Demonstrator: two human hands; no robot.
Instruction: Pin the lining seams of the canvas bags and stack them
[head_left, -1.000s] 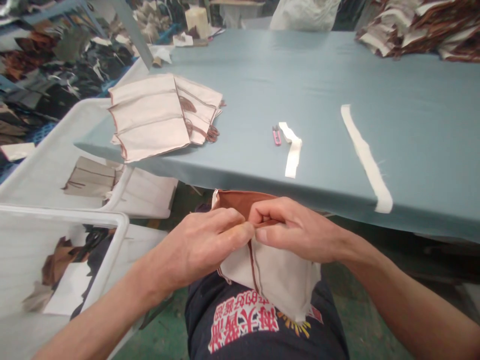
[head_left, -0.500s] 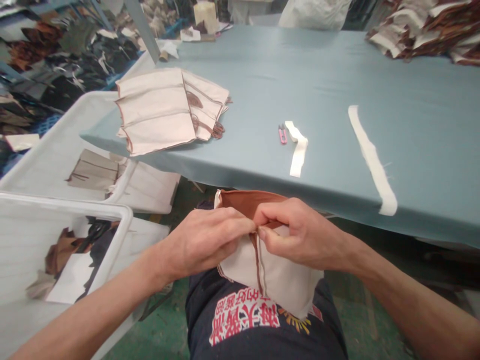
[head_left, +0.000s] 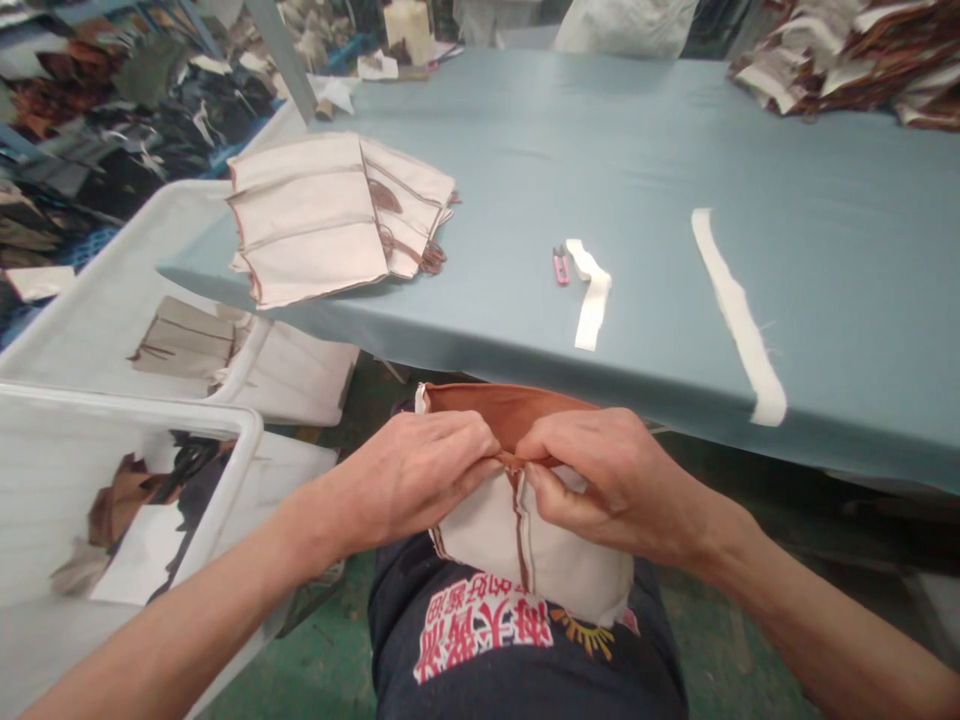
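Blue-green cloth covered the table (head_left: 645, 150) beyond both hands, with heaped scraps (head_left: 150, 110) far to their left. The left hand (head_left: 427, 470) and right hand (head_left: 611, 485), nearly touching, pinched the rim of a cream, brown-lined bag (head_left: 566, 555) below them, over the person's lap. The table's near edge ran just ahead of the knuckles; white bins (head_left: 251, 425) flanked the left forearm. A stretch of cloth separated the left-hand stack (head_left: 307, 220) from snips (head_left: 561, 267) ahead of the right hand.
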